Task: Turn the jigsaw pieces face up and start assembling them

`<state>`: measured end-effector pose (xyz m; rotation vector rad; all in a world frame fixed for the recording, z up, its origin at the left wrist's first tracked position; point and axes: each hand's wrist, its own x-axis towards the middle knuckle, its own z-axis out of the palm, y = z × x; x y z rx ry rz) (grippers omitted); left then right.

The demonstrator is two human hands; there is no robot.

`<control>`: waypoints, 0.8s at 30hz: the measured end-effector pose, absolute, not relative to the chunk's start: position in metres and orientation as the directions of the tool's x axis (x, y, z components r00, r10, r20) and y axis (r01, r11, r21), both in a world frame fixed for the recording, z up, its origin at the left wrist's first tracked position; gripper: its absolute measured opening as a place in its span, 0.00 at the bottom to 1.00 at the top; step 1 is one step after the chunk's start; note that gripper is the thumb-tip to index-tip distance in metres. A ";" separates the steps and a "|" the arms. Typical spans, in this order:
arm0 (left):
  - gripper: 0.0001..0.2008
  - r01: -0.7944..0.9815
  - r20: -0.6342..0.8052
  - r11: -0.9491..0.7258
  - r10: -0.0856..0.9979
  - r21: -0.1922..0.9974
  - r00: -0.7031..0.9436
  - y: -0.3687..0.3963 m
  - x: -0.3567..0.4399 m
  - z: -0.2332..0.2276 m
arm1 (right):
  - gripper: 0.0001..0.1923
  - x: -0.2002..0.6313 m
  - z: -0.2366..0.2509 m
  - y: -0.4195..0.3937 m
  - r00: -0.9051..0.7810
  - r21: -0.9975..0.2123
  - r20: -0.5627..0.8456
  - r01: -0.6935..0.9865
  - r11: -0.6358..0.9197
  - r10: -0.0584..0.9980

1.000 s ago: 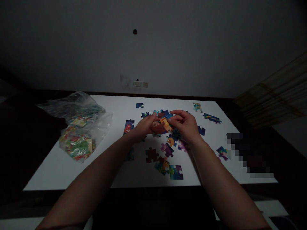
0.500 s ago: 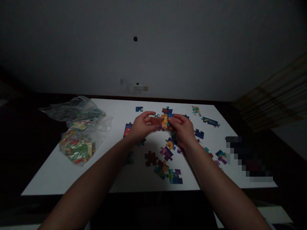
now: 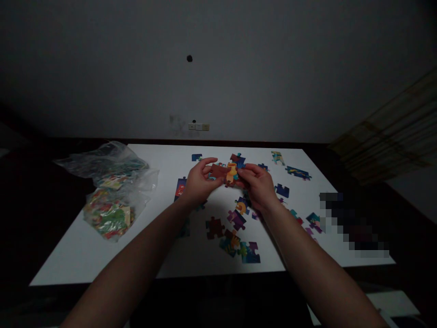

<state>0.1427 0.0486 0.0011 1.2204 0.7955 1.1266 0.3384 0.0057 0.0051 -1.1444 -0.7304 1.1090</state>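
Note:
Above the middle of the white table, my left hand (image 3: 198, 183) is closed on a brown jigsaw puzzle piece (image 3: 218, 171). Opposite it, my right hand (image 3: 260, 187) pinches a jigsaw puzzle piece with a yellow figure (image 3: 232, 173) by its right side. The two pieces meet edge to edge between the hands; whether they are locked together I cannot tell. Just beyond lies a blue and brown puzzle piece (image 3: 240, 160). Nearer me on the table are a dark brown piece (image 3: 215, 228) and a purple piece (image 3: 236, 220).
Clear plastic bags (image 3: 114, 216) with colourful pieces lie on the left of the white table (image 3: 78, 259). Joined blue pieces (image 3: 298, 173) and a teal and yellow piece (image 3: 278, 158) are at the far right. A wall with sockets (image 3: 198, 127) stands behind.
The view has shifted slightly. The held pieces have tilted a little, so more of the brown one shows. Both hands keep their grip in nearly the same place.

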 end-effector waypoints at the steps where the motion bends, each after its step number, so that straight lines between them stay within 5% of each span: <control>1: 0.39 -0.224 0.087 -0.021 0.953 0.974 0.292 0.049 0.143 0.001 | 0.29 0.339 0.005 0.006 0.322 -0.954 -0.077 -0.299 0.025 0.944; 24: 0.33 -0.297 0.132 -0.032 0.937 0.954 0.322 0.038 0.145 0.011 | 0.28 0.344 0.009 0.000 0.387 -0.971 0.145 -0.122 0.206 0.911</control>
